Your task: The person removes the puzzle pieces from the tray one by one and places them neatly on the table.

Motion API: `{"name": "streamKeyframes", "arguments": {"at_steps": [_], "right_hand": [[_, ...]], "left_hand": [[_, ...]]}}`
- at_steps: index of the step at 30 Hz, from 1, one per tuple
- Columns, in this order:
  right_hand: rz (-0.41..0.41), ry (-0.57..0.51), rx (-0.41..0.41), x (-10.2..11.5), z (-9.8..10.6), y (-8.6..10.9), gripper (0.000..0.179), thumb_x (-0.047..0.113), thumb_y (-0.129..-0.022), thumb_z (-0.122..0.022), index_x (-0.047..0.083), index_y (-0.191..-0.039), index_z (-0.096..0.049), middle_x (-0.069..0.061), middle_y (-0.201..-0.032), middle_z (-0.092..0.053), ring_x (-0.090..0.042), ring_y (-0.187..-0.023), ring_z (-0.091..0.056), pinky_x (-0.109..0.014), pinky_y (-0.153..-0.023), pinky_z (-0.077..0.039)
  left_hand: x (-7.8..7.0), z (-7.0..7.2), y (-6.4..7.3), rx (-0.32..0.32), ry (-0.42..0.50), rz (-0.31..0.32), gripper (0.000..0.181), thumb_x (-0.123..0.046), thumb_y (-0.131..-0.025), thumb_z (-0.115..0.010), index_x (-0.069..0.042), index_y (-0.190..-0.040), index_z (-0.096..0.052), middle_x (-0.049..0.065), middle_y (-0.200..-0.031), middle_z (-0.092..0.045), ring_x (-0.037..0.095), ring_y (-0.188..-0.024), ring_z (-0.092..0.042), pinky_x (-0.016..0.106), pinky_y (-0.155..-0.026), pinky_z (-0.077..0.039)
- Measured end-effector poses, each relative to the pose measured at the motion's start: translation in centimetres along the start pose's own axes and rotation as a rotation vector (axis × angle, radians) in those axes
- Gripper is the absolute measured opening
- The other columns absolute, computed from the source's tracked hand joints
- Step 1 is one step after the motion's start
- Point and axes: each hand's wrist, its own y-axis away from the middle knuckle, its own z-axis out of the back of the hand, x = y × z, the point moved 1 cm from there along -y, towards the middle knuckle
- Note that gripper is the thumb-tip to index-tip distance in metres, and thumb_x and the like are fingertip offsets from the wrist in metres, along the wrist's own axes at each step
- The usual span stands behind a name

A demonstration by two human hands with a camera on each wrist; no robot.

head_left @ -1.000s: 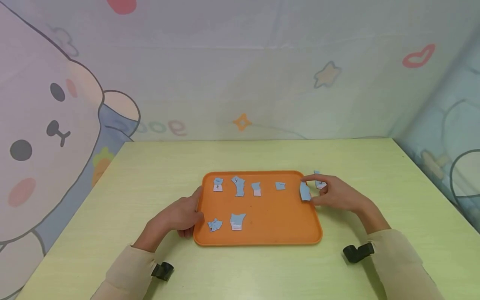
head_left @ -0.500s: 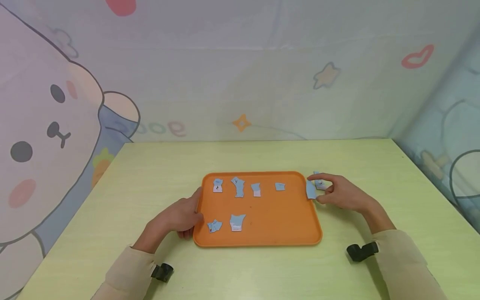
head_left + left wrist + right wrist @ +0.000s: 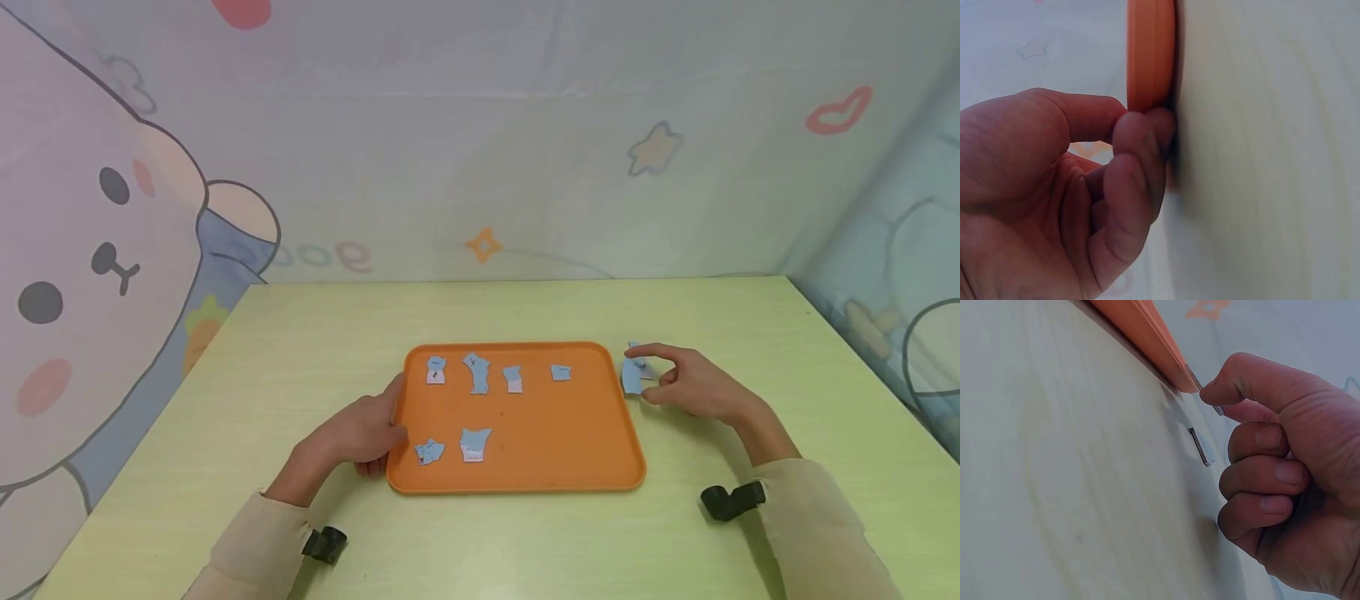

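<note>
An orange tray [image 3: 562,442] lies on the table, its left rim gripped by my left hand [image 3: 360,429]. In the left wrist view the thumb and fingertips [image 3: 1133,132] close on the tray's edge. Just beyond the tray's right rim, my right hand [image 3: 693,383] pinches a flat light-blue puzzle piece [image 3: 632,380] between thumb and index finger. The right wrist view shows this piece [image 3: 1194,377] edge-on, raised above the table, with the other fingers curled in. Behind it, partly covered by the hand, a second piece [image 3: 1202,447] lies on the table.
Several blue, irregular pieces sit on the tray: a back row with one at its left end [image 3: 436,370] and a small one at its right [image 3: 561,372], and two in front, a jagged one [image 3: 430,452] and a larger one [image 3: 475,445]. A cartoon-printed cloth [image 3: 420,150] hangs behind.
My right hand has carried the pinched piece rightward, from over the tray's right side to just outside its rim, overlapping the piece on the table. My left hand stays on the tray.
</note>
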Motion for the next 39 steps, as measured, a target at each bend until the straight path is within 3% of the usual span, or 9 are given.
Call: {"name": "streamKeyframes", "arguments": {"at_steps": [15, 21, 30, 39], "right_hand": [[-0.042, -0.055, -0.016, -0.7, 1.6, 0.9, 0.057, 0.007, -0.083, -0.057, 0.026, -0.135, -0.047, 0.004, -0.055, -0.023, -0.01, -0.047, -0.022, -0.025, -0.045, -0.027], [-0.046, -0.028, -0.02, -1.5, 1.9, 0.9, 0.056, 0.008, -0.083, -0.058, 0.026, -0.135, -0.047, 0.005, -0.055, -0.023, -0.01, -0.047, -0.023, -0.026, -0.046, -0.028], [-0.079, 0.059, -0.029, -2.2, 2.5, 1.2, 0.056, 0.018, -0.085, -0.063, 0.025, -0.137, -0.045, 0.007, -0.058, -0.03, -0.009, -0.052, -0.034, -0.027, -0.052, -0.032], [-0.078, 0.01, 0.0, -2.8, 3.4, 1.0, 0.057, 0.014, -0.084, -0.062, 0.02, -0.138, -0.043, 0.007, -0.055, -0.027, -0.009, -0.044, -0.027, -0.025, -0.045, -0.031]], "left_hand": [[-0.2, 0.0, 0.2, 0.006, 0.0, -0.002, 0.076, -0.007, -0.088, -0.047, -0.008, -0.152, -0.005, 0.009, -0.052, -0.057, 0.019, -0.037, -0.052, 0.032, -0.038, -0.046], [-0.1, 0.1, 0.1, 0.006, 0.004, -0.011, 0.069, -0.006, -0.088, -0.047, -0.008, -0.148, -0.013, 0.009, -0.052, -0.057, 0.02, -0.037, -0.052, 0.032, -0.038, -0.045], [-0.2, 0.1, 0.2, 0.006, -0.009, 0.02, 0.076, -0.008, -0.089, -0.048, -0.008, -0.152, -0.005, 0.009, -0.052, -0.058, 0.019, -0.037, -0.053, 0.032, -0.039, -0.046], [-0.2, 0.2, 0.3, 0.002, -0.005, 0.007, 0.077, -0.007, -0.088, -0.047, -0.008, -0.152, -0.005, 0.008, -0.051, -0.058, 0.019, -0.037, -0.053, 0.032, -0.038, -0.046]]}}
